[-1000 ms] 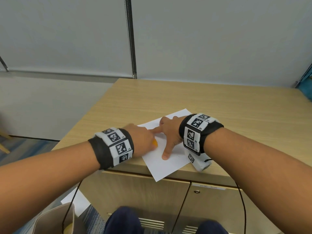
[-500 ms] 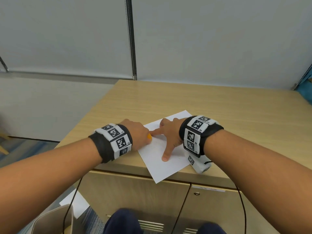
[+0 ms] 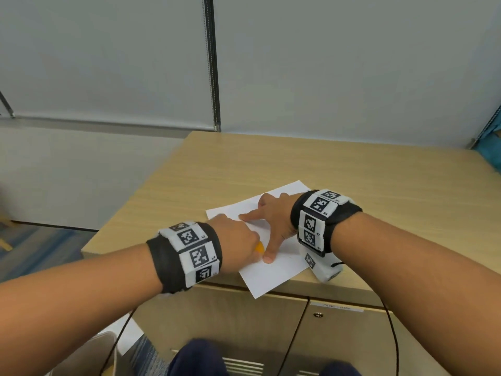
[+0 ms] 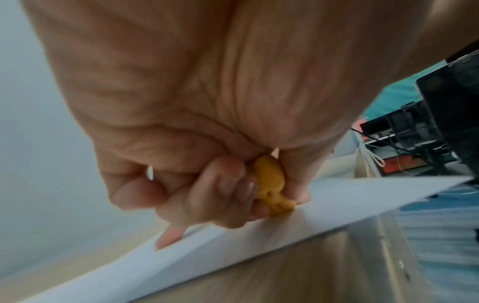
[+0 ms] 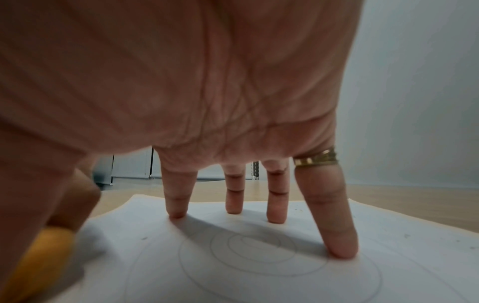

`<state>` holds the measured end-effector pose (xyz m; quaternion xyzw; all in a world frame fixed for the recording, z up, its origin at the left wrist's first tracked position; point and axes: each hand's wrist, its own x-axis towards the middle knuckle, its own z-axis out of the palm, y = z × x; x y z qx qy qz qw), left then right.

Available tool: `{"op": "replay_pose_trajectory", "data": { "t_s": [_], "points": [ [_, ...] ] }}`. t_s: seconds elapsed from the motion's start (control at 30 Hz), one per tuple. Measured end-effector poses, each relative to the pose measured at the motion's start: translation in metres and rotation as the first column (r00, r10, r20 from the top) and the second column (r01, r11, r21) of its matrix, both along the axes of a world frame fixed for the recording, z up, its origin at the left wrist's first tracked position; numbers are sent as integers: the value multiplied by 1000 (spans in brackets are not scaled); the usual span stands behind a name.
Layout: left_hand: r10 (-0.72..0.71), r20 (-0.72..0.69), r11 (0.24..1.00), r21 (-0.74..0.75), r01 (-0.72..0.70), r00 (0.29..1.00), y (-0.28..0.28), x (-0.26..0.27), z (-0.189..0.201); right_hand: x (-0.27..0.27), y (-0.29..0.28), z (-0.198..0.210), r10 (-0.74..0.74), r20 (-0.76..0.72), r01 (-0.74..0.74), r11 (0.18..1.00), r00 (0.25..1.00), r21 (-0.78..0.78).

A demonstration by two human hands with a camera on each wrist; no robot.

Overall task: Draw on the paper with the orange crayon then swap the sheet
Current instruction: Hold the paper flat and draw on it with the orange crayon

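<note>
A white sheet of paper lies askew on the wooden cabinet top, one corner hanging over the front edge. My left hand pinches a stubby orange crayon, its tip down on the paper. The crayon peeks out beside my knuckles in the head view. My right hand spreads straight fingers on the paper, pinning it. Faint grey concentric rings show on the sheet under the right palm. A blurred orange crayon fills the lower left of the right wrist view.
The cabinet has doors with a keyhole below the front edge. A grey wall with a dark vertical strip stands behind. A white marker block hangs under my right wrist, on the cabinet top. Blue carpet and a chair lie lower left.
My left hand with the crayon slid away along the sheet's left side half a second ago and has now come back toward me, beside my right thumb. The right hand stayed pressed on the paper.
</note>
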<state>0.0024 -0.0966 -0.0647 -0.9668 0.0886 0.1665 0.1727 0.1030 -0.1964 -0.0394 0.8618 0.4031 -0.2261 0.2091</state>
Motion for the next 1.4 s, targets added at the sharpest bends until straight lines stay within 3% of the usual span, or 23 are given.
{"op": "replay_pose_trajectory", "data": {
  "t_s": [0.13,0.2,0.43,0.5,0.67,0.77,0.97,1.2,1.4],
  "points": [
    [204,-7,979,26,-203,979,21,25,9,-2,-1,2,-15,-19,16,1000,1000,20],
    [239,22,968,65,-240,971,32,35,8,-4,-1,3,-9,-29,10,1000,1000,24],
    [-21,-29,997,70,23,999,13,1,-1,2,0,-2,-22,-22,22,999,1000,24],
    [-2,-42,998,66,5,999,26,5,4,3,0,-2,-18,-20,18,1000,1000,25],
    [84,-76,990,-110,-92,994,53,7,7,2,0,-3,-10,-17,11,1000,1000,27],
    [66,-81,995,-73,-72,995,49,-4,0,2,-3,0,4,-5,-3,998,1000,62],
    [54,-4,977,-205,-53,999,32,-30,-8,6,-9,5,63,90,-63,998,994,0],
    [123,-4,930,-350,-117,992,29,-25,-6,6,-16,-6,-18,17,16,992,1000,124],
    [143,-8,986,-84,-143,990,25,2,-1,5,-12,-5,-34,13,32,993,999,111]
  ]
}}
